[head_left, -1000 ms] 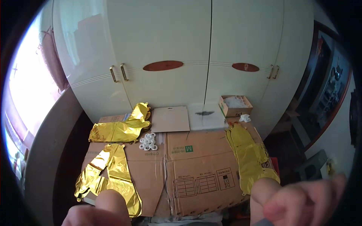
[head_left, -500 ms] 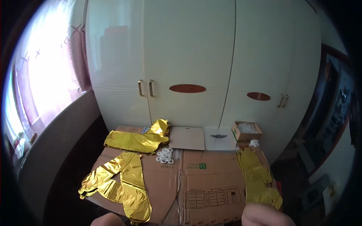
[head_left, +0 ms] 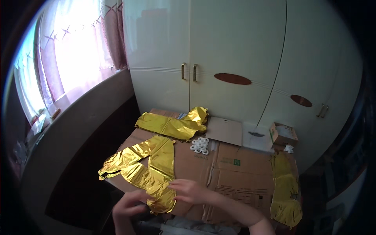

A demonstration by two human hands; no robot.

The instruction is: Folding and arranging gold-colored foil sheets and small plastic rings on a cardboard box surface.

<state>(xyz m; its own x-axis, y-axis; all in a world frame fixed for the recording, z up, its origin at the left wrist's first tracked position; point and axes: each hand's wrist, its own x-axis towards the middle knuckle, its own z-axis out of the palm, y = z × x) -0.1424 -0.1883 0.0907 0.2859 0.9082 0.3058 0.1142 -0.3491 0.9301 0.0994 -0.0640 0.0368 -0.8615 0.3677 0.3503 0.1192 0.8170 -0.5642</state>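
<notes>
Head view: a gold foil balloon point(head_left: 162, 164), flat and creased, lies on the left part of the cardboard-covered surface point(head_left: 190, 172), its lower end by the near edge. Both hands are at that lower end. The left hand point(head_left: 131, 204) is on its left side, fingers bent and fingertips at the foil's edge; whether they pinch it cannot be told. The right hand point(head_left: 190, 191) comes across from the right, its fingers spread apart and touching the foil's right side; whether it grips the foil cannot be told either.

Behind this balloon lies a second gold balloon point(head_left: 166, 126), with a heap of white rings point(head_left: 199, 145) near its right end. Farther right are a flat brown board point(head_left: 225, 131), a white square sheet point(head_left: 256, 140) with a dark mark, and a small open box point(head_left: 281, 140) with whitish contents. A crumpled white piece point(head_left: 288, 149) sits just beside the box. Along the right edge lies a third gold balloon point(head_left: 286, 192).
</notes>
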